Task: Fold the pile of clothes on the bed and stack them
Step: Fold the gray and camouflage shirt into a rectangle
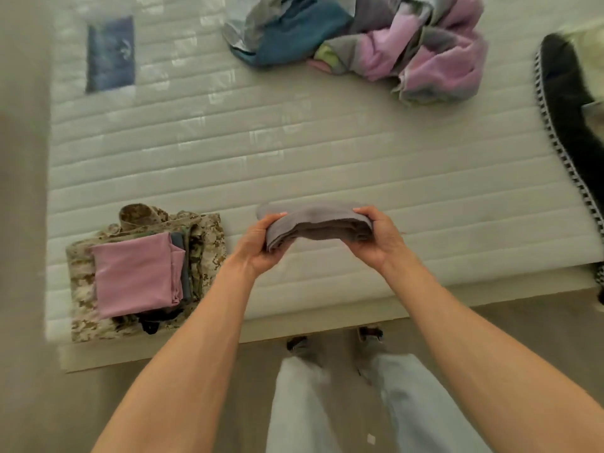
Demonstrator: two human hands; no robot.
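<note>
Hands — left hand (261, 246) and right hand (376, 238) — each grip an end of the folded grey towel (315, 223), keeping its layers together. Likely bound for the stack (140, 276) at left — unfolded pile (359, 44) waits behind.

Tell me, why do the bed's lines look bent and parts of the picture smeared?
Head view: wide-angle lens bows the mattress seams; left edge and the unfolded pile are blurred; both hands, left and right, gripping the grey towel, look sharper; soft, even light.
</note>
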